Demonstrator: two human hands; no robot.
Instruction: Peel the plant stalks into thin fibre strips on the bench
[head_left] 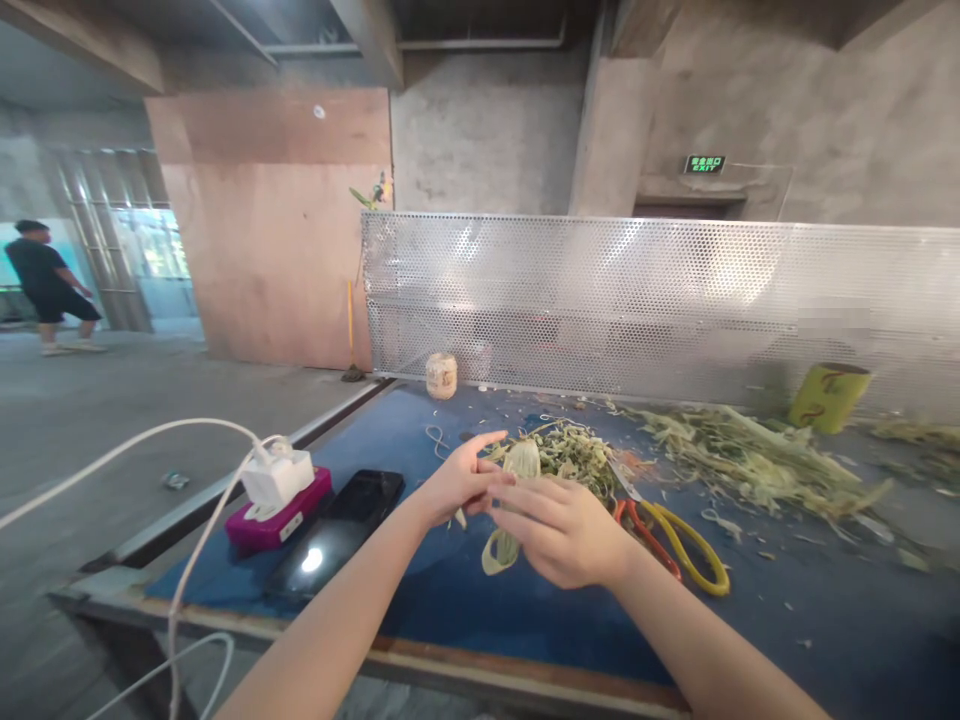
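Observation:
A pale green strip of dried husk [523,458], which looks like corn husk, is between my hands above the blue table top. Its lower end curls into a loop below my fingers. My left hand [466,482] pinches it from the left side, index finger stretched out. From the right, my right hand [568,530] closes its fingers around the strip; its fingertips touch my left hand and hide part of the husk. Just behind lies a heap of shredded husk scraps [576,450]. Scissors with yellow and orange handles [694,555] lie right of my right hand, blade partly among the scraps.
Two dark phones [369,497] lie left, beside a magenta power strip [279,515] with white chargers and cables. A twine ball [441,376], longer husks [742,460] and a yellow-green cylinder [829,397] sit near the perforated metal panel [570,300]. A person [49,280] stands far left.

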